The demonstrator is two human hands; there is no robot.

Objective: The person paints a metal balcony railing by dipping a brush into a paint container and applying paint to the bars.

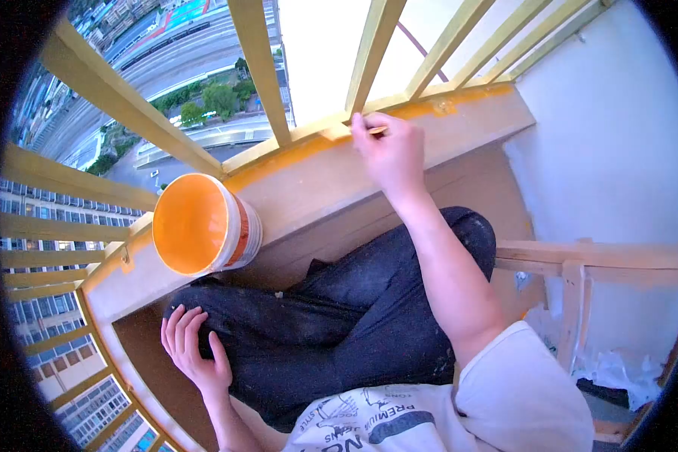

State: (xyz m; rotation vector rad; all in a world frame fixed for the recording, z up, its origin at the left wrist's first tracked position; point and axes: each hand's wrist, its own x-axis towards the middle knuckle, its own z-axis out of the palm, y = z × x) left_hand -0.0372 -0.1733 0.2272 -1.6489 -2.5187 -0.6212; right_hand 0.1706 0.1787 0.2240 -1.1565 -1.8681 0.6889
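My right hand (390,149) is closed round a thin light-coloured handle, its fingertips at the foot of the yellow railing (368,60). What is at the handle's far end is hidden by the hand. My left hand (196,348) rests on my left knee, fingers spread, holding nothing. Between the hands, a white bucket (242,233) with an orange inside stands on the ledge (301,197) close to the railing. An orange strip runs along the ledge beside the railing's base.
A white wall (610,135) rises at the right, with a wooden frame (603,256) below it. My crossed legs in dark trousers fill the middle. Through the bars, roads, trees and buildings show far below.
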